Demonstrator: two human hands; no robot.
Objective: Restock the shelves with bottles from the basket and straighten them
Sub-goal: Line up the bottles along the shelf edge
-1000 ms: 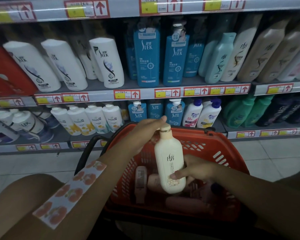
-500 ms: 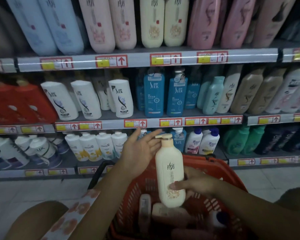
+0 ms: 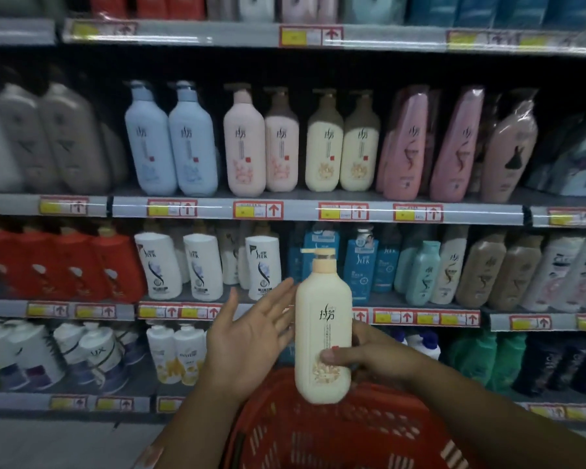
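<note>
1. We hold the cream pump bottle [image 3: 322,333] upright in front of the shelves, above the far rim of the red basket [image 3: 335,431].
2. Our right hand [image 3: 369,355] wraps the lower part of the bottle from behind, with the thumb [image 3: 334,354] pressed across its front label, so the grip is clamped on the bottle.
3. Our left hand [image 3: 247,336] is beside the bottle on its left, palm turned toward it, fingers straight and spread apart; the fingertips lie right at the bottle's edge, and we cannot tell whether they touch it.
4. The bottle's pump head points left and stands in front of the blue bottles [image 3: 359,262] of the middle shelf.
5. On the shelf above, two matching cream bottles [image 3: 342,154] stand upright side by side, between the pale pink bottles [image 3: 261,154] on their left and the wrapped pink bottles [image 3: 430,147] on their right.
6. Pale blue bottles [image 3: 170,143] stand further left on that same shelf.
7. White bottles [image 3: 203,265] and red bottles [image 3: 65,262] fill the left part of the middle shelf.
8. What lies inside the basket is out of view.
</note>
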